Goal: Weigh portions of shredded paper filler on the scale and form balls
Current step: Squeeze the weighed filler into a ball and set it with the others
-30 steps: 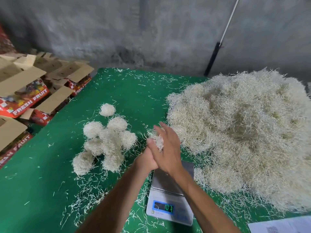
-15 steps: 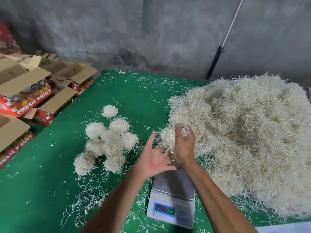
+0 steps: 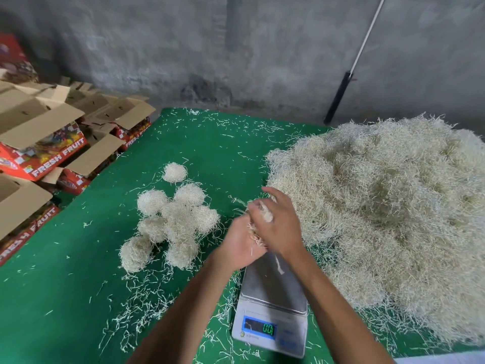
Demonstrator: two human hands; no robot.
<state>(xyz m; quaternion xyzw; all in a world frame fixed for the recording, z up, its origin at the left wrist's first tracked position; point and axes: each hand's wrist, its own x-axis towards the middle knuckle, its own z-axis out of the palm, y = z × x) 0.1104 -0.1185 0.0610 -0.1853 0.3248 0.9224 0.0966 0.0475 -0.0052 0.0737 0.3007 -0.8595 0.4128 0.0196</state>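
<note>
Head view shows the left hand and right hand cupped together just beyond the scale, fingers curled round a wad of shredded paper filler pressed between the palms. Rolling should go best with even pressure, loose strands tucked in, before it joins the finished balls on the green counter, left of the big heap.

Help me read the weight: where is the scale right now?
The scale sits low and centre in the head view on the green table, just under both forearms, with the big shredded paper pile on its right.
</note>
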